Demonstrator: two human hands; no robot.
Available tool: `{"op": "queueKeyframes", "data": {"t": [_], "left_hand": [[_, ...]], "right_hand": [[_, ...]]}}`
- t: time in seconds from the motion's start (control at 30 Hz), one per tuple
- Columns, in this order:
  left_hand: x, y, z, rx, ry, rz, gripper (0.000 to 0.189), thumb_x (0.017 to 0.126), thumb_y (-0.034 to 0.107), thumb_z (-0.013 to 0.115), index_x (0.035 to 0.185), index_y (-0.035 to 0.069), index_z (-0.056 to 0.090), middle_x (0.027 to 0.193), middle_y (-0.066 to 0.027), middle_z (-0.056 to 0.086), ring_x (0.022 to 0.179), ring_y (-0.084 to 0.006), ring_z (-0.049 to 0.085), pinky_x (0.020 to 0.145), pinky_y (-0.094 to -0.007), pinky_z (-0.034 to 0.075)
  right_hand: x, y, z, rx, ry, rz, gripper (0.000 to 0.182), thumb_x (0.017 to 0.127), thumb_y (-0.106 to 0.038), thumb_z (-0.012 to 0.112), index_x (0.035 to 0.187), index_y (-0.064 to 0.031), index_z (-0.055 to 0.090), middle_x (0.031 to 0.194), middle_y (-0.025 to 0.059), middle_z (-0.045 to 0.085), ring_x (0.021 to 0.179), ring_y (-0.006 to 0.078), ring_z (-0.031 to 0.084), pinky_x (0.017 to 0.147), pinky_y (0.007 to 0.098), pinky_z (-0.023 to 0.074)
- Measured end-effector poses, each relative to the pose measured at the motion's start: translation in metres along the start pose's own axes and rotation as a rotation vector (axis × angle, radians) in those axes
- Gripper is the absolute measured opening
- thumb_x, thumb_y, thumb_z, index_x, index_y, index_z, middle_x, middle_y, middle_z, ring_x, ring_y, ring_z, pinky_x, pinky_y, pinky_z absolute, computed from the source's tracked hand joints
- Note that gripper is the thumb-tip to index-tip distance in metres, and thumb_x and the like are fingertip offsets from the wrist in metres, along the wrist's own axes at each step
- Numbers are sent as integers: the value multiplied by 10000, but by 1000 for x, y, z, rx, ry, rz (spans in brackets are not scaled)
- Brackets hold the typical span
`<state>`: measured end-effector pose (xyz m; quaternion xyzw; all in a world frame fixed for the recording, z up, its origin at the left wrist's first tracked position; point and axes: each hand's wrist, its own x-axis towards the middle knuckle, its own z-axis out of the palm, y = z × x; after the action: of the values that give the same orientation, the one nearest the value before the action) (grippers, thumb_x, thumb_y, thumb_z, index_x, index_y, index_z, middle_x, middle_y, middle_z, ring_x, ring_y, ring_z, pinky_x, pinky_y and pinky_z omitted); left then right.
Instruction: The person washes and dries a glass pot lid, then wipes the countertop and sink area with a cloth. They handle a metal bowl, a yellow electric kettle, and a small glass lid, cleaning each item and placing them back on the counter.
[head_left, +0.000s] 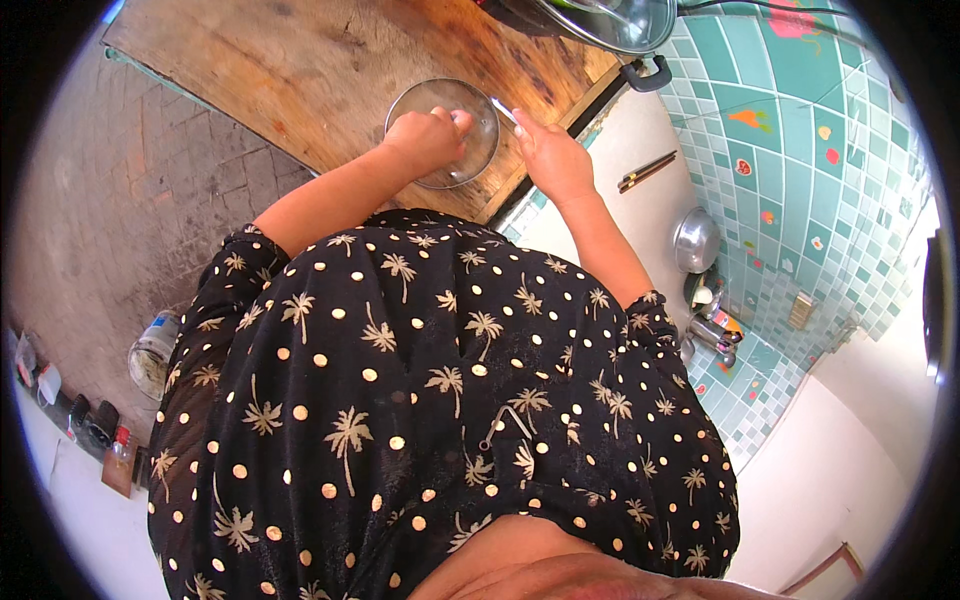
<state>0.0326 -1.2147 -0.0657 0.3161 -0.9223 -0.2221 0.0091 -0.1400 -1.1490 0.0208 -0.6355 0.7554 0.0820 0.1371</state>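
Observation:
A round, clear glass lid (480, 161) with a thin rim is over the wooden worktop (330, 82). My left hand (429, 141) is closed at its middle, with the fingers bunched; whatever they grip there is hidden beneath them. Just right of the lid, my right hand (556, 159) holds a thin, light-coloured utensil (504, 109) that points toward the lid's rim. Its exact kind cannot be told. The two hands are apart.
A pan (615, 22) with a glass lid and black side handle sits at the top right. Chopsticks (646, 172) and a metal bowl (697, 240) lie on the pale counter beside a tiled wall (795, 150). A lidded bucket (154, 356) stands on the floor at left.

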Motion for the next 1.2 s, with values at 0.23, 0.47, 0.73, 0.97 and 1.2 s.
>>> {"op": "queueKeyframes", "data": {"t": [0.23,0.47,0.73,0.97,1.2], "left_hand": [[-1,2,-1,-21,-7,-11,396,796,350,519,1014,39,410,806,-180,580,647,-322,617,529,-398,500],[0,3,1,16,-57,-23,413,797,358,520,1036,42,404,824,-171,578,658,-316,618,531,-394,500],[1,4,-5,26,-64,-11,406,800,354,514,1043,50,397,843,-167,579,675,-318,620,551,-398,502],[0,6,-8,-7,-75,-16,393,793,335,524,1036,53,398,851,-176,574,685,-329,618,570,-410,503],[0,3,-7,10,-61,-28,379,784,314,532,1018,46,402,828,-177,574,672,-312,621,551,-386,506]], "right_hand": [[-4,-1,13,159,183,-83,294,837,-288,446,1108,-244,552,795,136,594,708,311,588,619,410,472],[8,-21,13,91,74,-14,294,831,-264,451,1096,-229,575,805,130,617,723,315,590,653,404,468],[20,-16,16,219,6,27,291,834,-276,446,1094,-235,569,872,123,622,779,303,598,672,406,471],[26,0,22,525,-13,69,296,840,-278,442,1076,-185,595,1011,90,604,929,265,570,805,335,441],[26,0,18,515,-27,60,289,836,-267,464,1064,-157,603,1011,91,609,927,237,580,803,307,440]]}}
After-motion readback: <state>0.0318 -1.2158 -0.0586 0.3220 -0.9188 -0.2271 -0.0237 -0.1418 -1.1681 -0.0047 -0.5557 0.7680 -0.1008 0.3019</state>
